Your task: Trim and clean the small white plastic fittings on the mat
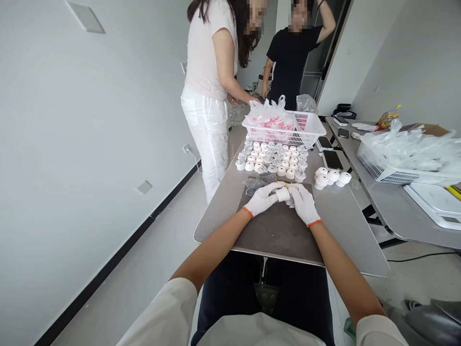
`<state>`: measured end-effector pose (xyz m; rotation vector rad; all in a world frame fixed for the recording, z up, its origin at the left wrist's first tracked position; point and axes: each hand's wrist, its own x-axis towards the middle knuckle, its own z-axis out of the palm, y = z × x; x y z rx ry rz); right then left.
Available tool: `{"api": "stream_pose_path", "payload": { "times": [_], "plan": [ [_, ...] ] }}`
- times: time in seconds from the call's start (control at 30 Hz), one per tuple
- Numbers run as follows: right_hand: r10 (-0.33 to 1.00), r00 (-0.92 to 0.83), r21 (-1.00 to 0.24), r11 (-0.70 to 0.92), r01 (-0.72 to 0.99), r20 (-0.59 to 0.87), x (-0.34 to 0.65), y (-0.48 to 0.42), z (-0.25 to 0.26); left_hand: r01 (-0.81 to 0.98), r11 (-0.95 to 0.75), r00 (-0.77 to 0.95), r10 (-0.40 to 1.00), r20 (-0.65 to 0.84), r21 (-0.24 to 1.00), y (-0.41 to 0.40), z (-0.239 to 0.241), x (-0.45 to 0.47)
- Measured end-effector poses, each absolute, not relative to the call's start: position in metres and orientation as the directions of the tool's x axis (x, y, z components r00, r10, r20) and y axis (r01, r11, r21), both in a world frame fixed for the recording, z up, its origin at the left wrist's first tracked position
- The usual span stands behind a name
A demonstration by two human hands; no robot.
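Both my hands wear white knit gloves with orange cuffs and meet above a dark mat (277, 235). Between them is a small white cylindrical piece (283, 194), like the stepped white round pieces beyond. My left hand (262, 199) grips its left side, and my right hand (303, 202) closes on its right side; the fingertips are partly hidden. Just behind my left hand lie grey mesh scraps (260, 182). A yellow item shows behind my fingers, too small to name. Rows of white round pieces (281, 161) stand farther up, some with grey tops.
A white basket (306, 139) with bagged red-and-white items stands behind the rows. Several white pieces (333, 178) and phones (332, 160) lie at right. A second table holds a basket (385, 170) of plastic bags and a white scale (432, 204). Two people stand beyond the table.
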<state>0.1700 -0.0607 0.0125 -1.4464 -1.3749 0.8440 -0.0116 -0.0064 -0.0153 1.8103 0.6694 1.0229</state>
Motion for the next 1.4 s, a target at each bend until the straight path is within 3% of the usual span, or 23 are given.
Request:
{"api": "stream_pose_path", "payload": {
  "times": [0.17,0.37,0.6,0.8,1.23,1.4],
  "plan": [
    [0.986,0.148,-0.926,0.021,0.378,0.082,0.171,-0.063,0.014,0.125,-0.435,0.57,0.767,0.294,0.892,-0.011,-0.011,-0.011],
    [0.977,0.176,-0.933,0.055,0.355,0.124,0.17,-0.063,0.013,0.157,-0.483,0.474,0.802,0.364,0.861,-0.008,-0.01,-0.011],
    [0.985,0.1,-0.738,0.036,0.673,0.14,0.165,-0.064,0.016,0.198,-0.4,0.361,0.879,0.313,0.895,-0.003,-0.015,-0.011],
    [0.993,0.104,-0.672,-0.046,0.739,0.047,0.159,-0.066,0.022,0.192,-0.402,0.385,0.87,0.308,0.895,0.001,-0.021,-0.011],
    [0.905,0.12,-0.699,0.225,0.679,0.408,0.167,-0.06,-0.002,0.168,-0.361,0.447,0.857,0.256,0.917,-0.014,0.001,-0.01],
    [0.889,0.123,-0.729,0.274,0.627,0.441,0.169,-0.061,0.0,0.087,-0.338,0.498,0.829,0.252,0.937,-0.018,0.002,-0.007]
  ]
}}
